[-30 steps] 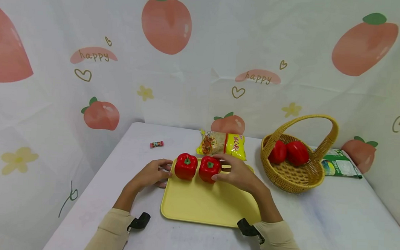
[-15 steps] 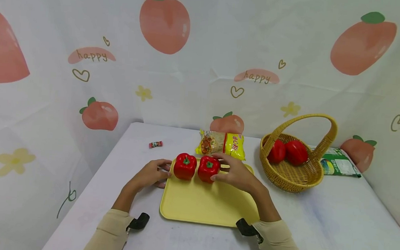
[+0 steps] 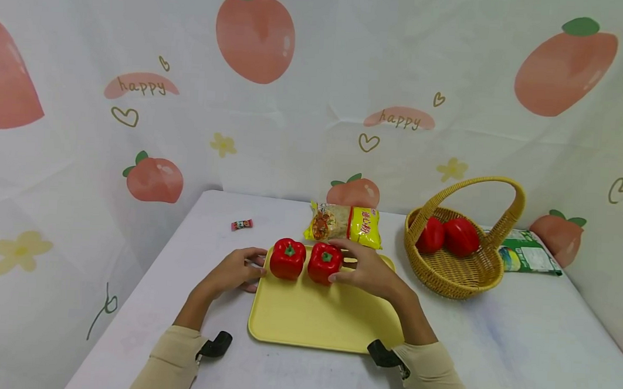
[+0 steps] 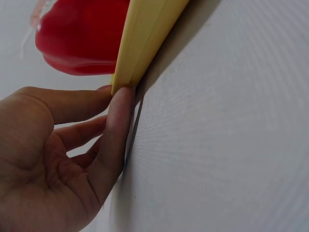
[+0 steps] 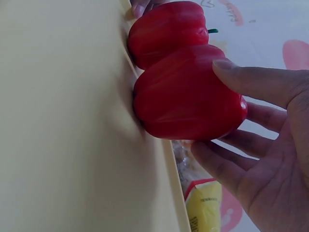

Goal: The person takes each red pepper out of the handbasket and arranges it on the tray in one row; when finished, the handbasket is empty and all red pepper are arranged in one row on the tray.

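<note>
Two red bell peppers with green stems stand side by side at the back left of a yellow tray (image 3: 326, 324). My right hand (image 3: 368, 271) holds the right bell pepper (image 3: 325, 264), thumb on the near side and fingers round its far side, as the right wrist view also shows. Next to it, slightly apart in the head view, stands the left bell pepper (image 3: 287, 259). At the tray's left edge, my left hand (image 3: 236, 270) pinches the rim (image 4: 129, 53) between thumb and fingers in the left wrist view. Some left fingertips are hidden behind the tray.
A wicker basket (image 3: 454, 287) with a tall handle and two red fruits or vegetables (image 3: 461, 237) stands on the right. Behind it lies a green packet (image 3: 533, 253). A yellow food bag (image 3: 346, 224) lies behind the tray, and a small wrapped candy (image 3: 242, 224) lies back left.
The whole head view has shifted very slightly to the left. Both hands, the bell peppers and the tray keep their places relative to one another.
</note>
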The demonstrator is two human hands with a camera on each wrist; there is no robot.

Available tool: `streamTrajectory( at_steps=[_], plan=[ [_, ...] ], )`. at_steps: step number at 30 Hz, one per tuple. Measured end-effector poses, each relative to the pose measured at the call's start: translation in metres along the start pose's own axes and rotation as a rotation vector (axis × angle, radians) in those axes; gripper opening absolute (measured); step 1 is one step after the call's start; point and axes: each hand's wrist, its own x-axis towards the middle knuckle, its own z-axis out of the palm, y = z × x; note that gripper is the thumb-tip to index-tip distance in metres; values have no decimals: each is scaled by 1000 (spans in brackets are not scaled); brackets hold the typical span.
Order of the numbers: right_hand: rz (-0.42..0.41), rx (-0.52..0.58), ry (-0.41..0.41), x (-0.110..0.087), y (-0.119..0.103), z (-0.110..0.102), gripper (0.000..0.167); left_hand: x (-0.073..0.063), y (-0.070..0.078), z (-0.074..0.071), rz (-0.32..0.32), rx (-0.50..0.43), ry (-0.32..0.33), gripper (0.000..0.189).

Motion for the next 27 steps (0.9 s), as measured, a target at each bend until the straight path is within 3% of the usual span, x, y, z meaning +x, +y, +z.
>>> streamTrajectory(
  at_steps=[18, 27],
  plan=[
    [3, -11, 9, 0, 1, 1, 71, 0, -1, 0, -1, -12, -2, 56],
    [31, -5, 56, -1, 1, -3, 80, -1, 0, 1, 3, -3, 0, 56]
  ],
)
